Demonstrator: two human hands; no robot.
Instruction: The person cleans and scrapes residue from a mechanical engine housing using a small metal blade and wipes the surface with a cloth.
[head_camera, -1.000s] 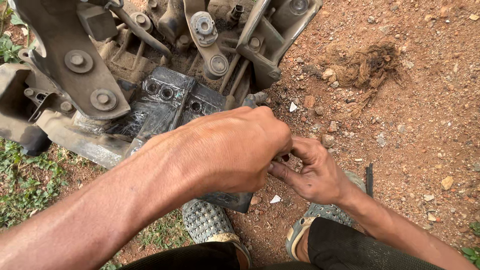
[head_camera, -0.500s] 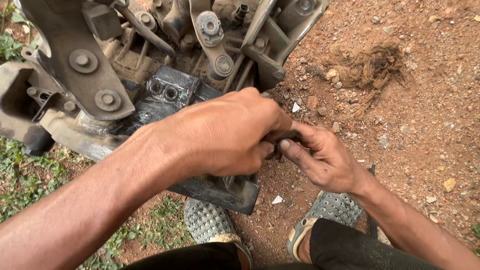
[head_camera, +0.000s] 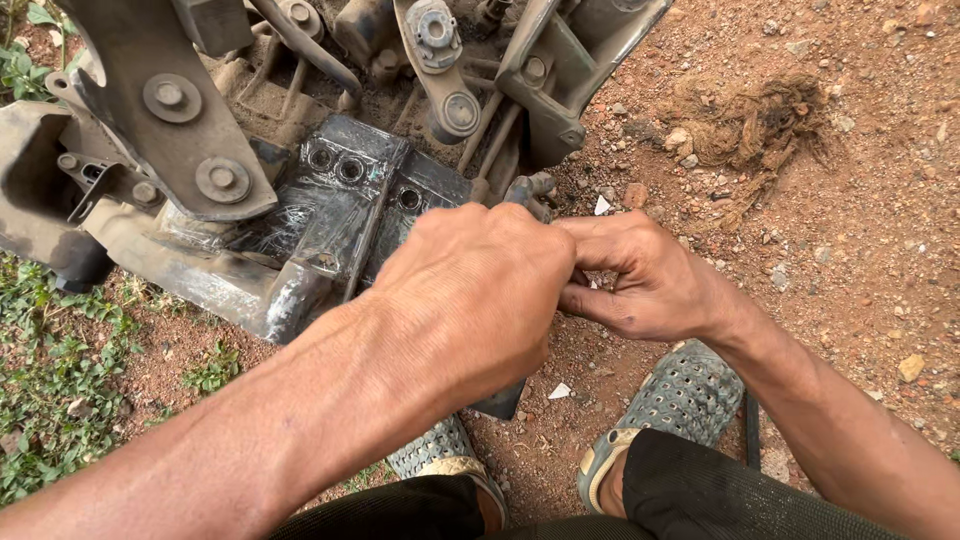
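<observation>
Both grips closed — left hand (head_camera: 470, 290) and right hand (head_camera: 640, 280) pinch together, object hidden, above the greasy engine block (head_camera: 330, 200).

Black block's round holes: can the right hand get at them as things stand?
Probably yes. The holes sit open on top of the black block, nothing over them. But the left hand lies between them and the right hand, so it must reach over or around.
</observation>
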